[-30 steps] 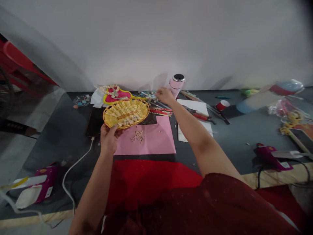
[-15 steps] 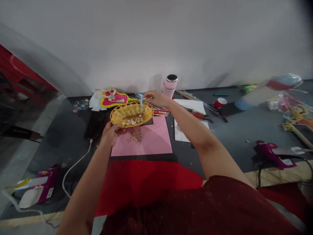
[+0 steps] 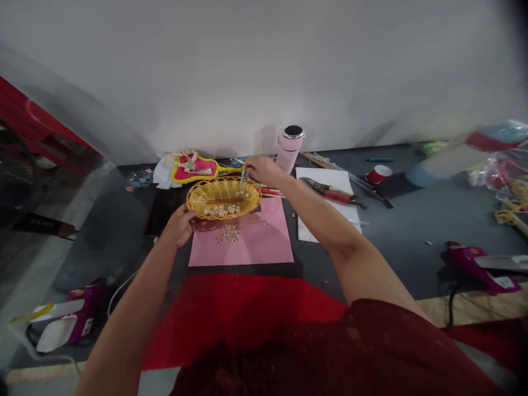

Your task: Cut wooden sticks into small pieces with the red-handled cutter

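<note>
My left hand (image 3: 180, 224) grips the left rim of an oval yellow woven basket (image 3: 206, 192), thumb over the edge. Several small pale pieces (image 3: 223, 210) lie along the basket's near side. Over the basket's right end, my right hand (image 3: 262, 169) is closed on slim light-blue tweezers (image 3: 242, 179), their tips pointing down into the basket. Whether a piece sits between the tips is too small to tell. Just in front of the basket, a loose pile of small pale beads (image 3: 230, 234) rests on a pink sheet (image 3: 264, 247).
A pink thermos (image 3: 289, 151) stands behind my right hand. Red-handled pliers (image 3: 330, 191) lie on a white board (image 3: 309, 231) to the right, near a red spool (image 3: 378, 174). A yellow-edged pink hand mirror (image 3: 198, 169), a dark phone (image 3: 159, 212) and purple devices (image 3: 84, 311) are also on the table.
My right hand has lowered the tweezers a little, bringing their tips further down inside the basket. My left hand keeps its hold on the rim. The view has shifted slightly.
</note>
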Motion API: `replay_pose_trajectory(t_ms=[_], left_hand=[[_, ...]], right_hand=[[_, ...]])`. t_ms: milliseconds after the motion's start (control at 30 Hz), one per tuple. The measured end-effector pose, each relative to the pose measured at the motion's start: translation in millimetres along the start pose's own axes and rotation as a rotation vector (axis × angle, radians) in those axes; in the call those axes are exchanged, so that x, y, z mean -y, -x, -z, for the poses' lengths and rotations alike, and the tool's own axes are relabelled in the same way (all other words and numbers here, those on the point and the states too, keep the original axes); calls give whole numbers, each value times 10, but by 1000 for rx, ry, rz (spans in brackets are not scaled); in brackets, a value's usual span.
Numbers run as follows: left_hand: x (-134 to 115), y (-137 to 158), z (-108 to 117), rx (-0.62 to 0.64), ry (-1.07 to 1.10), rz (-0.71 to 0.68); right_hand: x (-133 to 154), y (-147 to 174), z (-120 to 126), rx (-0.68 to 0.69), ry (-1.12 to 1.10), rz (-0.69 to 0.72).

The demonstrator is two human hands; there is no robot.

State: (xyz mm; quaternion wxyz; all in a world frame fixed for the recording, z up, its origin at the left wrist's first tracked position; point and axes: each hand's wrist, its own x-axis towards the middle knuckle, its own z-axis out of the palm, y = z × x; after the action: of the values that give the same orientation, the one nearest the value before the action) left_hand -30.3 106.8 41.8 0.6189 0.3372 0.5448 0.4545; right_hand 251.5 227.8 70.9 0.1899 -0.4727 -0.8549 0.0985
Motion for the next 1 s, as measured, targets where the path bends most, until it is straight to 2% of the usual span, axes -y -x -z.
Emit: replay_pose_trajectory(t_ms=[100,200,300,367,433,500,567,667,800,900,1000], left_hand=[[10,-68,50,58,-113,13],[-84,-82,148,18,-439,-24],[-296,-43,197,-206,-922,-213],[-455,-30,122,-276,-1175,-415],[-576,-77,-60,-233,-1268,-587],[-638,-211,-322,-103,-1317,-671],[-653,-427,-615,17,-1388,-709],[-631,-840,-1025,139,-1485,-686],[-556,-1357,-1439,293,-1579,-695],[-474,-1612,-1641,349,-1645,-651],[-418,-1744,-1725,348,-1682,-629]], right_hand=[[-64,-42,150,-122,-199,-45],[-94,-80,273,-123,-461,-83],[-108,-88,331,-147,-497,-168],[-119,-62,324,-186,-323,-250],[-123,-7,281,-176,-62,-336],[-111,74,214,-110,148,-418],[-87,170,140,0,258,-480],[-57,300,52,138,312,-528],[-83,317,9,203,312,-516],[-143,184,-24,217,286,-456],[-213,13,-121,209,259,-415]])
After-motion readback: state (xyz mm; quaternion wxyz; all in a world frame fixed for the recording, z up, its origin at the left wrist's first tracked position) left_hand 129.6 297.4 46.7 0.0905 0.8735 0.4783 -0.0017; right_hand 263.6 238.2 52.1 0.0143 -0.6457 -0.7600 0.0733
